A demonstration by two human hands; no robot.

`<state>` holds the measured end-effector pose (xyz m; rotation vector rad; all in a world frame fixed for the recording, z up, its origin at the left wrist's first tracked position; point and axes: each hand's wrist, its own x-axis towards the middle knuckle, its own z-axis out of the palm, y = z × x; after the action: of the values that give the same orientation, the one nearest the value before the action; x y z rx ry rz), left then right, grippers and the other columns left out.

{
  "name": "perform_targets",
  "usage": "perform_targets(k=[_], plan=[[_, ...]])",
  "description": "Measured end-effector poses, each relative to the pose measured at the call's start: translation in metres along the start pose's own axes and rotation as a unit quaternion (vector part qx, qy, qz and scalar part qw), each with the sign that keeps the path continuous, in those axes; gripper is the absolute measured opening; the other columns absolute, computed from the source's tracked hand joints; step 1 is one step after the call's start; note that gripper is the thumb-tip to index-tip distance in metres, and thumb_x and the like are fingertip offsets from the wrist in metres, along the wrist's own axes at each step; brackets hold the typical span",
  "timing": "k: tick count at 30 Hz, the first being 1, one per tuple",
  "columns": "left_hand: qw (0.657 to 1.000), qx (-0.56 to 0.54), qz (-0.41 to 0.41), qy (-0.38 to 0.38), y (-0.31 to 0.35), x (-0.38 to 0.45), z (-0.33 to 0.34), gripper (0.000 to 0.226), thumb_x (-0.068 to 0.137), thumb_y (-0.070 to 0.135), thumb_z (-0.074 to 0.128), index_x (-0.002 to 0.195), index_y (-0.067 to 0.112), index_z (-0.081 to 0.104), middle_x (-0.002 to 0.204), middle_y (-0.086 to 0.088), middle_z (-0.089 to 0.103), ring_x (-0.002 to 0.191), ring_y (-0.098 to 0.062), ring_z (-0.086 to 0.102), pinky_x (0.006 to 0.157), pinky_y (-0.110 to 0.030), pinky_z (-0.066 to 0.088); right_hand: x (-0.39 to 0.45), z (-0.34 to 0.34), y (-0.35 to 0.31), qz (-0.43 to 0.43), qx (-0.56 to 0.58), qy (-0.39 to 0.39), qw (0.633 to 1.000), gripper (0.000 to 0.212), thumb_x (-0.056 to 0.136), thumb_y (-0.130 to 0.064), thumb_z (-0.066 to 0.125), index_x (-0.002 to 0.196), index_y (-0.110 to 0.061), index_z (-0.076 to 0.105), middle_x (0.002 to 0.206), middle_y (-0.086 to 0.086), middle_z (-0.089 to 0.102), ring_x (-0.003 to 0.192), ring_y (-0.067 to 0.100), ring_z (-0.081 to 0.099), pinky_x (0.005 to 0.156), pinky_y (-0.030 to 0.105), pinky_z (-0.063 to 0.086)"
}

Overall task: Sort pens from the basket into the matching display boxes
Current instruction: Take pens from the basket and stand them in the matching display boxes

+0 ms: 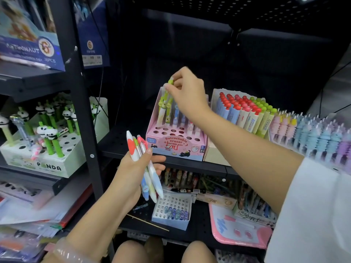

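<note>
Now | right hand (187, 88) grip pinches green pen (167, 92) over pink box (176, 147) | left hand (131, 171) grip clamps pen bundle (146, 164)

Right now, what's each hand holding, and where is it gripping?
The right hand pinches a green pen by its top end, over the pink display box. The left hand grips a bundle of pens around their middles.

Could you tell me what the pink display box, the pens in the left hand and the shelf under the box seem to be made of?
Pink display box: looks like printed cardboard, matte, with folded edges and punched holes.
Pens gripped by the left hand: probably plastic, smooth and slightly glossy, in pastel colours.
Shelf: apparently black painted metal, matte, with a regular perforated pattern.
</note>
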<state>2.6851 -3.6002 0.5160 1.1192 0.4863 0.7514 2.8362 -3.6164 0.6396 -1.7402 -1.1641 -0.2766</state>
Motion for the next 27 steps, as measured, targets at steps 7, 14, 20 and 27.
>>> perform_targets(k=[7, 14, 20, 27], plan=[[1.0, -0.023, 0.003, 0.02, 0.004, -0.003, -0.006, 0.021, 0.09, 0.021, 0.052, 0.093, 0.003, 0.061, 0.071, -0.001, 0.073, 0.062, -0.013, 0.069, 0.053, -0.02, 0.054, -0.009, 0.026, 0.014, -0.015, -0.102, -0.081, 0.991, 0.021, 0.091, -0.021, 0.059, 0.102, -0.005, 0.05, 0.07, -0.002, 0.054, 0.064, 0.011, 0.053, 0.057, 0.02, 0.043], [0.998, 0.003, -0.013, 0.055, 0.004, -0.005, -0.007, 0.013, 0.085, 0.028, 0.059, 0.092, 0.019, 0.063, 0.08, -0.006, 0.069, 0.064, -0.011, 0.07, 0.059, -0.032, 0.055, -0.009, 0.033, 0.007, 0.002, -0.249, -0.151, 0.957, 0.033, 0.094, -0.029, 0.052, 0.117, -0.007, 0.042, 0.097, 0.016, 0.065, 0.112, 0.042, 0.054, 0.102, 0.056, 0.036], [0.998, -0.041, 0.003, 0.046, 0.008, -0.009, -0.004, 0.01, 0.089, 0.015, 0.055, 0.09, 0.007, 0.062, 0.067, -0.006, 0.066, 0.053, -0.01, 0.064, 0.051, -0.019, 0.053, -0.026, 0.01, -0.001, -0.029, -0.119, -0.125, 0.984, 0.027, 0.094, -0.026, 0.053, 0.117, -0.013, 0.049, 0.073, 0.003, 0.063, 0.065, 0.016, 0.06, 0.059, 0.028, 0.05], [0.999, -0.006, 0.025, 0.025, 0.003, -0.008, 0.009, 0.015, 0.091, 0.018, 0.054, 0.097, 0.006, 0.06, 0.07, -0.003, 0.071, 0.064, -0.011, 0.069, 0.054, -0.02, 0.054, -0.063, -0.012, 0.005, 0.114, 0.061, -0.346, 0.929, 0.017, 0.09, -0.035, 0.058, 0.09, -0.019, 0.064, 0.086, -0.001, 0.067, 0.073, 0.007, 0.063, 0.068, 0.021, 0.056]])
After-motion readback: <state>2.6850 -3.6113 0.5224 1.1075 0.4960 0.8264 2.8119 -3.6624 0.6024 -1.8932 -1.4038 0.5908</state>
